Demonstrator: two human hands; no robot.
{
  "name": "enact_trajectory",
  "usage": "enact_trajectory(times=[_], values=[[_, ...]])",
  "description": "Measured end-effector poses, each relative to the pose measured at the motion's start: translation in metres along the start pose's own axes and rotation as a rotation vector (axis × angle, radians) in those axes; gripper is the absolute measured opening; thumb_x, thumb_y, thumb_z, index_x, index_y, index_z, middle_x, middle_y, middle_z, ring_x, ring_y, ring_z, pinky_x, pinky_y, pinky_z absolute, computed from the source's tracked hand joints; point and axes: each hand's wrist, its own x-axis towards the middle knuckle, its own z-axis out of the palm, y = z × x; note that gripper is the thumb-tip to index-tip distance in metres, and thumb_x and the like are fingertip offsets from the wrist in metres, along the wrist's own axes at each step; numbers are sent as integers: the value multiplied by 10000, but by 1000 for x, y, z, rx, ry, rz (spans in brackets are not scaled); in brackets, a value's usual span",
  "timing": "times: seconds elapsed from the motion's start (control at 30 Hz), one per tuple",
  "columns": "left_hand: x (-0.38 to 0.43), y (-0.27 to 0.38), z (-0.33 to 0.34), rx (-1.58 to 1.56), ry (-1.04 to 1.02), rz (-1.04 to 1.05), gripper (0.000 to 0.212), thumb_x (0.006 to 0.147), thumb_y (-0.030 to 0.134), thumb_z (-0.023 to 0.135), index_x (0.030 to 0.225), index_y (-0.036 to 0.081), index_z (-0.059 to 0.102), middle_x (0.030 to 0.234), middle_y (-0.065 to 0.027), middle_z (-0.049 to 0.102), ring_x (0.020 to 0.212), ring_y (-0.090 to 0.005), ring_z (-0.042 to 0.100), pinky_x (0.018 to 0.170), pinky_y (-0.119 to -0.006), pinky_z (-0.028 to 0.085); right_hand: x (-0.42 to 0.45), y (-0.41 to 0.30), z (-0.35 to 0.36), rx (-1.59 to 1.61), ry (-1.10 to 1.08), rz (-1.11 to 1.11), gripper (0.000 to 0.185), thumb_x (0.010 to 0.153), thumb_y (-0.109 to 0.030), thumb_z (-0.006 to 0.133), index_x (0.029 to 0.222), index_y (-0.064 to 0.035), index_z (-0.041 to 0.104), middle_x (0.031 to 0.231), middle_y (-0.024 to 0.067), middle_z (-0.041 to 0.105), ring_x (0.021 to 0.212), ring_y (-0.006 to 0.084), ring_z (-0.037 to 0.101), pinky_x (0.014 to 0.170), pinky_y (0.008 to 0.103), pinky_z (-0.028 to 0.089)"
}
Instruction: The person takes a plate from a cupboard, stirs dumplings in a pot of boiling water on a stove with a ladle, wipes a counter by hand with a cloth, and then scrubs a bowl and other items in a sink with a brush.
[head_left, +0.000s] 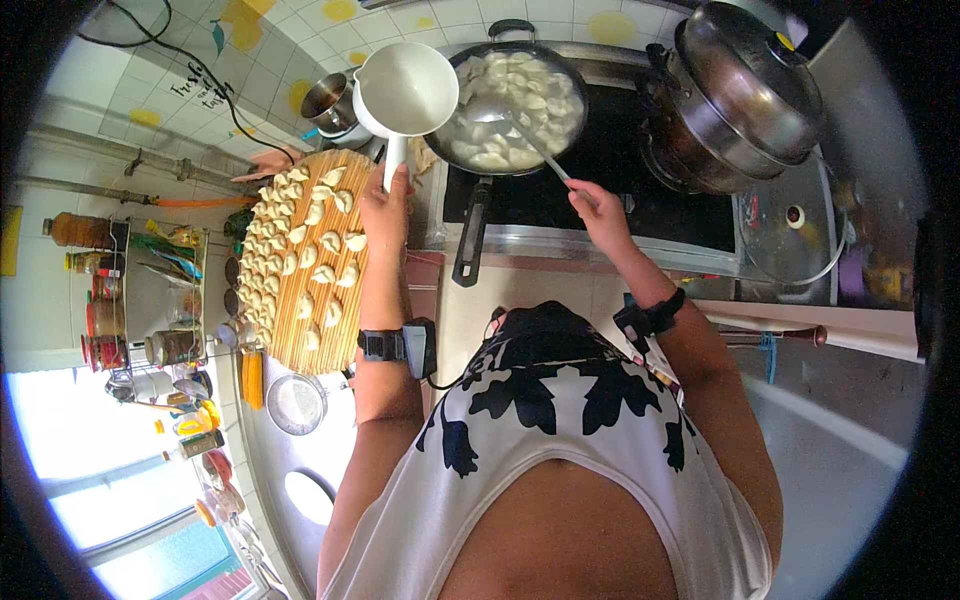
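My left hand (387, 206) grips the handle of a white dipper (409, 86), held up beside the frying pan's left rim. Inside, the dipper looks pale, and I cannot tell whether it holds water. My right hand (598, 212) holds the long handle of a metal ladle (491, 110), whose bowl rests among the dumplings in the pan. The dark frying pan (442, 142) sits on the cooktop, its black handle pointing towards me. Many pale dumplings (517, 75) float in its cloudy liquid.
A round slatted board (289, 322) with rows of uncooked dumplings (270, 247) lies to my left. A lidded steamer pot (720, 112) stands on the right of the black cooktop (615, 142). Behind the dipper is a metal pot (328, 105). A strainer (296, 405) and jar rack (161, 300) are further left.
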Motion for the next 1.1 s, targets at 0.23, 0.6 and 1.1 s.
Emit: enact_trajectory(times=[0.23, 0.6, 1.1], values=[[-19, 7, -11, -211, 22, -88, 254, 901, 289, 570, 920, 39, 611, 627, 23, 519, 487, -53, 420, 437, -205, 330, -43, 16, -20, -152, 58, -146, 292, 917, -208, 533, 1186, -102, 569, 903, 108, 643, 754, 204, 615, 646, 306, 466], [-55, 13, -26, -293, 53, -179, 261, 915, 291, 543, 869, 37, 584, 651, -8, 534, 529, -82, 462, 472, -213, 363, -54, 41, -20, -113, 175, -326, 286, 921, -141, 519, 1195, -68, 561, 1036, 104, 624, 840, 184, 602, 694, 291, 473], [-159, 4, -108, -459, 175, -273, 283, 911, 290, 547, 968, 14, 575, 681, 1, 537, 567, -75, 462, 515, -214, 377, -90, -85, 9, 836, -595, 47, 374, 966, -151, 408, 1326, -48, 397, 616, -50, 360, 499, 22, 301, 441, 184, 244]])
